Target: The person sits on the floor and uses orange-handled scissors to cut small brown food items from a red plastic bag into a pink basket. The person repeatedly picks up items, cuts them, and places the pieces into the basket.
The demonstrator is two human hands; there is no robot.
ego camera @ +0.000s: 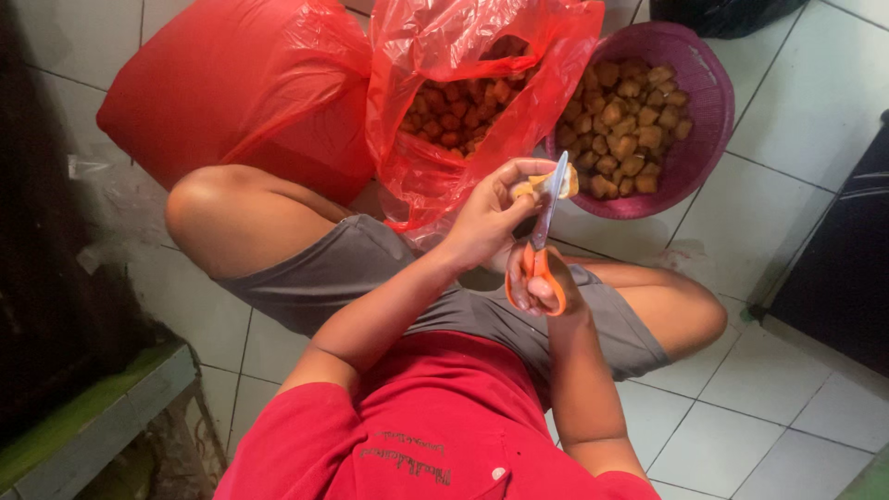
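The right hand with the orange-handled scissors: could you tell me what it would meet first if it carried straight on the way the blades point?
The right hand points its scissors at the pale fried piece held in the left hand; the blades already reach it. Beyond lies the purple basket, though depth is unclear.

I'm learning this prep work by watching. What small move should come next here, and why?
Probably close the scissors: the right hand holds their blades against the pale piece pinched in the left hand, above the purple basket of similar pieces.
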